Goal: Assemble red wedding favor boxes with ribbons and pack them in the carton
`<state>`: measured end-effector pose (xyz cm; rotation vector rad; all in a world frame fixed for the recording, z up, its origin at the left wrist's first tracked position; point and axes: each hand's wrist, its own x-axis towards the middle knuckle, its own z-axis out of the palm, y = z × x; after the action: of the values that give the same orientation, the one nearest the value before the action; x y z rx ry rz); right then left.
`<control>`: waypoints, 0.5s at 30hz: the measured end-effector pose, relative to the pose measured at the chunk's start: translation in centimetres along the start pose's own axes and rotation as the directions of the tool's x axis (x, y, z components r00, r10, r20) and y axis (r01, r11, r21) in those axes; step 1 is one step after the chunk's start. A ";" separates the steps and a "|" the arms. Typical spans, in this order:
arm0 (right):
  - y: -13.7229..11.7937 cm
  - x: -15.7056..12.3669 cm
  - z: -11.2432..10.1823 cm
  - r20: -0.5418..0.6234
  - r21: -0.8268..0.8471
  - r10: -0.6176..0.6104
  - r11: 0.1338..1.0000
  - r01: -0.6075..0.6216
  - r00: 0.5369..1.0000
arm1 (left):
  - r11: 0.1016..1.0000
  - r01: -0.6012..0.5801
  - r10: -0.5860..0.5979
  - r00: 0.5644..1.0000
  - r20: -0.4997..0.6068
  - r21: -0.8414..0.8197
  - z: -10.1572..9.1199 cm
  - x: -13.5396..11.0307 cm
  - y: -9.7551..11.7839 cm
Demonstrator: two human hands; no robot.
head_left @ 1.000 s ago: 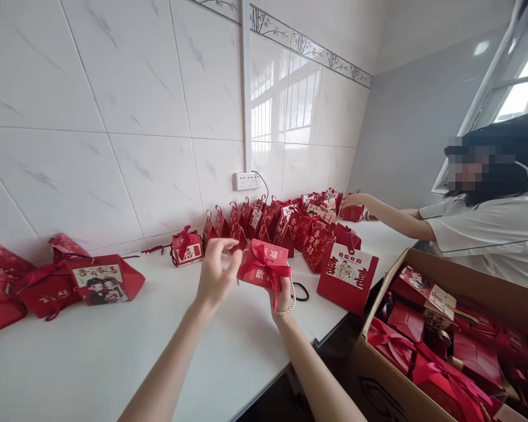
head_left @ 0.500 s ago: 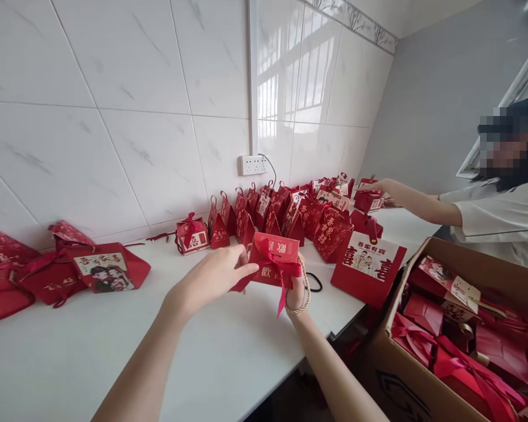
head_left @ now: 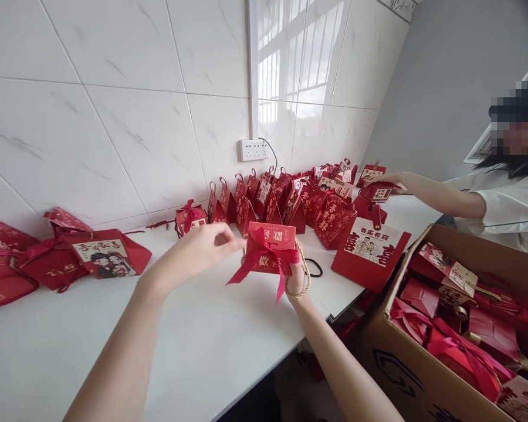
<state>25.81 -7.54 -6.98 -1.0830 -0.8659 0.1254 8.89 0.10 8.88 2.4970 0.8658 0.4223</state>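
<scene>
A small red gift box (head_left: 270, 234) with a pink ribbon bow on its front is held up above the white table. My right hand (head_left: 295, 278) grips it at its right side, most of the fingers hidden behind it. A twisted beige cord (head_left: 307, 275) hangs down around that wrist. Just left of the box, my left hand (head_left: 193, 252) is apart from it, fingers loosely bent with a gap before the thumb, holding nothing. Several red triangular gift boxes (head_left: 246, 211) stand in rows behind. One larger red box (head_left: 369, 252) with a printed couple stands at the right.
An open cardboard carton (head_left: 387, 340) full of red boxes is at the right edge of the white table (head_left: 180, 351). More red gift boxes (head_left: 110, 258) lie on the left. A co-worker's hand (head_left: 389, 179) touches boxes at the back right. The tiled wall bears a power socket (head_left: 254, 150).
My left hand has come away from the ribbon and moved left. The bow's left tail now hangs in view. The co-worker's hand has moved slightly right; the view has tilted down a little.
</scene>
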 end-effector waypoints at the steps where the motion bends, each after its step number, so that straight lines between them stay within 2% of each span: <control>1: -0.2 0.0 0.1 0.004 0.022 0.000 1.000 0.000 1.000 | 0.998 -0.045 0.041 0.996 -0.082 -0.048 0.3 0.1 0.2; 3: -0.7 -0.1 0.2 0.006 0.054 -0.008 0.999 0.007 1.000 | 0.981 -0.161 0.139 0.972 -0.192 -0.106 1.2 0.3 0.7; 6: -1.0 -0.2 0.3 0.009 0.047 -0.024 0.999 0.024 1.000 | 0.967 -0.247 0.230 0.951 -0.208 -0.059 2.6 0.5 1.1; 9: -1.1 -0.2 0.2 0.028 0.026 -0.030 0.999 0.029 0.999 | 0.977 -0.212 0.207 0.969 -0.138 -0.025 2.9 0.5 1.1; 15: -1.5 -0.2 0.0 0.139 -0.022 -0.032 0.999 0.036 0.990 | 0.996 -0.082 0.083 0.996 -0.030 0.019 1.5 -0.1 1.5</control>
<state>25.16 -8.37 -5.83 -1.0915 -1.0130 0.1637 10.20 -1.54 8.39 2.5551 0.7833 0.4837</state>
